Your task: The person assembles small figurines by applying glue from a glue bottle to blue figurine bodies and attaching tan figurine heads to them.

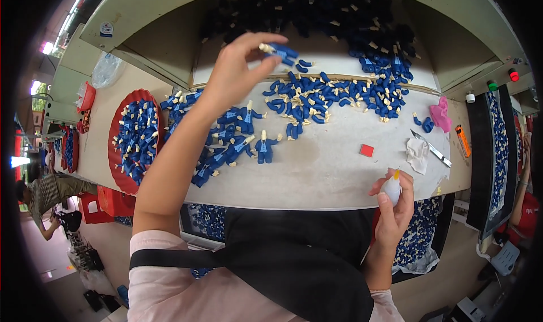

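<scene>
Blue figurine (279,52): I'm pinching, left hand (237,63)
White bottle (391,188): I'm gripping, right hand (396,210)
Loose blue arms (320,99), one o'clock: remaining
Red tray (116,166): holding more

The tabletop (317,177) gives passage front-centre, piled blue limbs (318,100) blocking behind

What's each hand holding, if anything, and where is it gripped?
The left hand holds a small blue figure, apparently pinched by its body. The right hand holds a white bottle around its body, below the yellow tip.
</scene>
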### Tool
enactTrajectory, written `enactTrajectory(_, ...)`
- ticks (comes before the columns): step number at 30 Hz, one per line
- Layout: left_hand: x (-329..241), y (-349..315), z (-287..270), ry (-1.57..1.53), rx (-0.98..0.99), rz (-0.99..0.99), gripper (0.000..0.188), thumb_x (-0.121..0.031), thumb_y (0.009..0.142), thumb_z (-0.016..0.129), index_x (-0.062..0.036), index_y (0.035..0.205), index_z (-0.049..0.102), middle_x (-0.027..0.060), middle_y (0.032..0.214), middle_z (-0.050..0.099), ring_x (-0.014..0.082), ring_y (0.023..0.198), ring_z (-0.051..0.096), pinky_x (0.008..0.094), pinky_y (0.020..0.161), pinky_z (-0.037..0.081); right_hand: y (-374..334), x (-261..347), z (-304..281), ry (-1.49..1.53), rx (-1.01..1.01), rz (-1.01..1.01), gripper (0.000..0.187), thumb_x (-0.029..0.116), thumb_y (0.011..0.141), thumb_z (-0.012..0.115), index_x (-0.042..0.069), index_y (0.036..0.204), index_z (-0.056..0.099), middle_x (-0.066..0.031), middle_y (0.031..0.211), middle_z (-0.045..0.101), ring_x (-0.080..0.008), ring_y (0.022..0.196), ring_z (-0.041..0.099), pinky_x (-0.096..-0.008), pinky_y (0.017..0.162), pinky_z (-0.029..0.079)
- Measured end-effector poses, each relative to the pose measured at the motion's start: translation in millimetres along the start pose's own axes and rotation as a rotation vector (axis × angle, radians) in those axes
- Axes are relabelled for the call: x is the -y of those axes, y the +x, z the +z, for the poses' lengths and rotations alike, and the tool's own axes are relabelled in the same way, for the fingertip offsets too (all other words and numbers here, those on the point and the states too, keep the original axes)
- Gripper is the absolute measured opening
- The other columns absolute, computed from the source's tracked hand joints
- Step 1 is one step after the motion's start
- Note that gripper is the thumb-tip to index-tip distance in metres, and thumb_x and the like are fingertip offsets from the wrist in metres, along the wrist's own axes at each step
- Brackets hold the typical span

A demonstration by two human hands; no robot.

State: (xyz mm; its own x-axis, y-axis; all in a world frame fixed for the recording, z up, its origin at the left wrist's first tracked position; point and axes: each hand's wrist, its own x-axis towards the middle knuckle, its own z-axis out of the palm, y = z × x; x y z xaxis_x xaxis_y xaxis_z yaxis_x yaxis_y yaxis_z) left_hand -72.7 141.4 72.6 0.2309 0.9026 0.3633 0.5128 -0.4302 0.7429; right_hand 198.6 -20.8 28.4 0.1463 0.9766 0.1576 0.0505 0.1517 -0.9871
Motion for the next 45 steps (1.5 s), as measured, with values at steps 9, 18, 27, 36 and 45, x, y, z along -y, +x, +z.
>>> enactTrajectory(9,-63.4,-98.8,78.0,-0.988,0.128,-0.471,0.024,-0.026,0.085,0.048,-0.002,0.088,0.052,0.0068,0.081,0.055,0.0107,0.07,0.053,0.0238,0.067,0.044,-6.7,11.8,13.7,0.257,0.077,0.058,0.036,0.002,0.075,0.05,-0.005,0.109,0.045,-0.0114,0.102,0.04,-0.0177,0.079,0.051,-0.028,0.067,0.044)
enactTrajectory(18,-61.1,-112.3,98.9,-1.391,0.293,-0.698,0.037,-0.029,0.089,0.043,-0.0044,0.116,0.046,0.0027,0.076,0.05,0.0037,0.052,0.037,0.0148,0.046,0.032,-17.5,19.1,5.7,0.168,-0.225,0.032,0.037,0.002,0.069,0.056,-0.003,0.104,0.045,-0.0125,0.092,0.044,-0.018,0.074,0.053,-0.0246,0.06,0.047)
enactTrajectory(27,-77.6,-110.8,102.5,-1.619,0.235,-0.826,0.044,-0.025,0.088,0.043,0.002,0.122,0.034,0.0095,0.09,0.049,0.0088,0.059,0.043,0.019,0.052,0.036,-6.1,22.3,10.5,0.382,-0.372,-0.089,0.04,0.015,0.064,0.069,0.006,0.091,0.04,-0.0076,0.09,0.042,-0.0124,0.07,0.045,-0.0197,0.053,0.041)
enactTrajectory(36,-63.1,-122.0,102.2,-1.519,0.353,-0.689,0.038,-0.022,0.086,0.047,0.0014,0.116,0.042,0.0106,0.094,0.053,0.0138,0.083,0.05,0.0245,0.073,0.04,-17.3,23.9,14.1,-0.13,-0.184,-0.507,0.044,0.031,0.066,0.072,0.007,0.086,0.041,-0.005,0.076,0.041,-0.0106,0.058,0.043,-0.0182,0.051,0.038)
enactTrajectory(45,-67.2,-121.3,103.7,-1.531,0.361,-0.69,0.034,-0.021,0.086,0.046,-0.0015,0.114,0.043,0.0099,0.095,0.052,0.0151,0.092,0.049,0.028,0.083,0.036,-18.2,25.8,13.9,-0.307,-0.036,-0.587,0.046,0.021,0.057,0.078,0.007,0.087,0.046,-0.0054,0.077,0.045,-0.0106,0.058,0.045,-0.0203,0.049,0.042)
